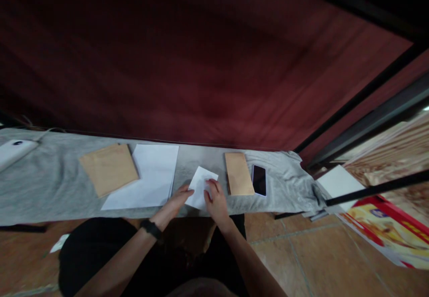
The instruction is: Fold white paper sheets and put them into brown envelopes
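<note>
A small folded-looking white paper (198, 183) lies tilted in front of me, low over the grey cloth. My left hand (180, 198) grips its left edge, thumb on top; a dark band is on that wrist. On the paper's right side, my right hand (216, 199) rests with bent fingers, holding it near the right edge. Left of my hands are large white sheets (156, 172), partly covered by brown kraft envelopes (109, 168). A stack of narrower brown envelopes (239, 174) lies to the right of my right hand.
A phone (259, 180) with a dark screen lies beyond the brown stack. At the far left is a white device (16, 151) with a cable. A dark red curtain (201, 73) hangs behind the cloth-covered bench (281, 190). A printed red-and-yellow box (389, 232) stands at lower right.
</note>
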A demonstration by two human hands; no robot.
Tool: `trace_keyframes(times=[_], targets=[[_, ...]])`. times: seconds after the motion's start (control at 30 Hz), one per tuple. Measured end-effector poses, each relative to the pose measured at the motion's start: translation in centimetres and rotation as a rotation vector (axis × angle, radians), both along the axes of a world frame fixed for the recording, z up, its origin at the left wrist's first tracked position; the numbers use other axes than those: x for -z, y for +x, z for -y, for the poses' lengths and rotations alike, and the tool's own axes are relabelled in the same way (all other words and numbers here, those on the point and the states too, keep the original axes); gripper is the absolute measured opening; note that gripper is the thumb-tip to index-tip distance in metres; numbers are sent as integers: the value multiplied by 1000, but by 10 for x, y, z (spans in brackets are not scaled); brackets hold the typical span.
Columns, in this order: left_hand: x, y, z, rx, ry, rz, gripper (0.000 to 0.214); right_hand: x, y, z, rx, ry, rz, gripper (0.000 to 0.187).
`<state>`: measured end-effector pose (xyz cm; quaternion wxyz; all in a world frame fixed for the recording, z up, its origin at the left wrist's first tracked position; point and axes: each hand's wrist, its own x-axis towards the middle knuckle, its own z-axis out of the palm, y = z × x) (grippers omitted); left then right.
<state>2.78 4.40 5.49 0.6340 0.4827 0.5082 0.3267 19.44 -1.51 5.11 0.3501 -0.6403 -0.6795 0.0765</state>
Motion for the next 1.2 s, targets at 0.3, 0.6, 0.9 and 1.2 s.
trace_keyframes(times=[0.3,0.6,0.9,1.2], targets=[[8,-12,-47,291,178,-185,24,42,37,-34,141,-117,-111,48],[19,1,-81,132,508,-511,29,52,34,-41,206,-227,-13,47],[42,19,-28,145,997,-867,42,38,21,-35,272,-317,128,45],[65,31,18,268,1075,-1079,56,35,11,-29,226,-166,241,41]])
